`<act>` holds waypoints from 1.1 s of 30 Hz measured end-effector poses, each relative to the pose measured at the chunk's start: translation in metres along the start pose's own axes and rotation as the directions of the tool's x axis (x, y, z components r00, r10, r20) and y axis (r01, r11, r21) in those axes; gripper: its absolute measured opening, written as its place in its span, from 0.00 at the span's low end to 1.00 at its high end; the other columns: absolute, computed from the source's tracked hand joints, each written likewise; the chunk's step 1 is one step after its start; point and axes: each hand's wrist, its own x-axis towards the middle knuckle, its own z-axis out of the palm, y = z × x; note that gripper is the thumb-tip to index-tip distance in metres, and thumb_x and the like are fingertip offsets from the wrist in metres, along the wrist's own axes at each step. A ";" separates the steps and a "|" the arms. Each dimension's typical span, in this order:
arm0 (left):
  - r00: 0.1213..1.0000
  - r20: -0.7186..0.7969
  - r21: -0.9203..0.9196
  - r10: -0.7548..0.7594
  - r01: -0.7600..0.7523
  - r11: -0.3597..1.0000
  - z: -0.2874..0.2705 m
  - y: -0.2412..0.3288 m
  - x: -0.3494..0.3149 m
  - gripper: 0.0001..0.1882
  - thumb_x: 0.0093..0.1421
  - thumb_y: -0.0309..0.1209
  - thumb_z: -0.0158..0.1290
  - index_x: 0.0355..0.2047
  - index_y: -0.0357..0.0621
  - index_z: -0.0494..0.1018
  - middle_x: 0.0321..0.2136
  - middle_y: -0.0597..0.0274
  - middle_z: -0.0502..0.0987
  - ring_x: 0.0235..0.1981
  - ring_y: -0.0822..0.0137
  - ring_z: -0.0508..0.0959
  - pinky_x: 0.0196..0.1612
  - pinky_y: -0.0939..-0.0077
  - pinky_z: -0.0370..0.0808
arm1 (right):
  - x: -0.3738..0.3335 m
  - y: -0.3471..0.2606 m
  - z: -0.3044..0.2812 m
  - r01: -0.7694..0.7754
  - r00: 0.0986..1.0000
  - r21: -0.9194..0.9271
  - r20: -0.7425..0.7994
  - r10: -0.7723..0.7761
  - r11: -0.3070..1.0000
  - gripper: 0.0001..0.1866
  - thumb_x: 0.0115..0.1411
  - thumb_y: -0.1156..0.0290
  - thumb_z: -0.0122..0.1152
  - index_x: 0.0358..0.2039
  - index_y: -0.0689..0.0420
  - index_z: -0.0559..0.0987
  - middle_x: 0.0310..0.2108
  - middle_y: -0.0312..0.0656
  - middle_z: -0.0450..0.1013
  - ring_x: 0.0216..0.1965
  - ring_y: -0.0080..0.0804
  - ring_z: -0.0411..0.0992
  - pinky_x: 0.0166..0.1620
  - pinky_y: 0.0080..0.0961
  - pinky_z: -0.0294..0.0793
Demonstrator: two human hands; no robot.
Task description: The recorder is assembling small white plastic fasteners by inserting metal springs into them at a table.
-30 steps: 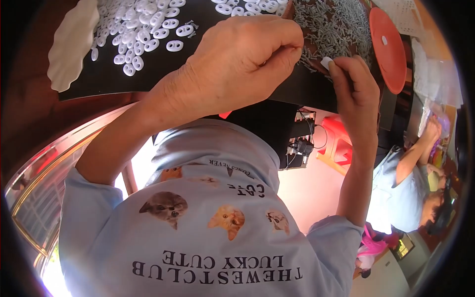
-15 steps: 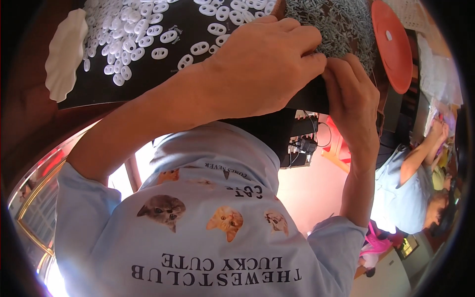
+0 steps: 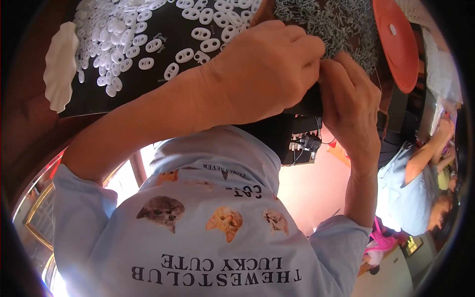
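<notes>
Over the near edge of the dark table, my left hand is closed, its thumb and fingertips curled in. Against its fingertips meets my right hand, also closed in a pinch. Whatever lies between the fingers is hidden behind the knuckles. To the left of my hands spread many white oval plastic pieces with two holes, such as this loose white piece. Just beyond my fingertips lies a heap of small grey springs.
At the far left stands a white wavy-edged dish. A red-orange plate holding one white piece sits right of the springs. Under the table are a black plug with cables. Another person in light blue works at the right.
Both hands remain together at nearly the same spot, with the fingers shifted slightly. The view has moved a little, so the white pieces appear lower and further left.
</notes>
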 end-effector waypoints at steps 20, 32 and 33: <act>0.996 0.033 0.024 0.078 -0.079 0.997 0.004 0.000 0.003 0.09 0.42 0.26 0.52 0.25 0.33 0.73 0.27 0.59 0.67 0.28 0.62 0.70 0.32 0.71 0.68 | 0.004 0.007 -0.002 0.039 0.996 0.030 0.074 -0.041 0.999 0.15 0.33 0.81 0.61 0.26 0.56 0.71 0.24 0.39 0.62 0.24 0.38 0.69 0.23 0.32 0.66; 0.996 -0.007 0.020 0.084 -0.084 0.996 0.006 0.002 0.002 0.08 0.43 0.25 0.53 0.24 0.34 0.74 0.28 0.59 0.68 0.29 0.62 0.71 0.32 0.71 0.70 | 0.004 0.009 0.000 0.080 0.996 0.051 0.035 -0.082 0.996 0.15 0.32 0.80 0.60 0.25 0.57 0.70 0.23 0.39 0.62 0.24 0.40 0.68 0.23 0.33 0.66; 0.996 -0.024 0.014 0.090 -0.090 0.996 0.007 0.002 0.002 0.07 0.43 0.25 0.54 0.24 0.34 0.74 0.28 0.60 0.68 0.29 0.62 0.71 0.32 0.71 0.70 | 0.004 0.008 0.000 0.083 0.996 0.050 0.032 -0.084 0.995 0.15 0.32 0.80 0.60 0.25 0.57 0.69 0.23 0.40 0.61 0.24 0.41 0.68 0.23 0.33 0.66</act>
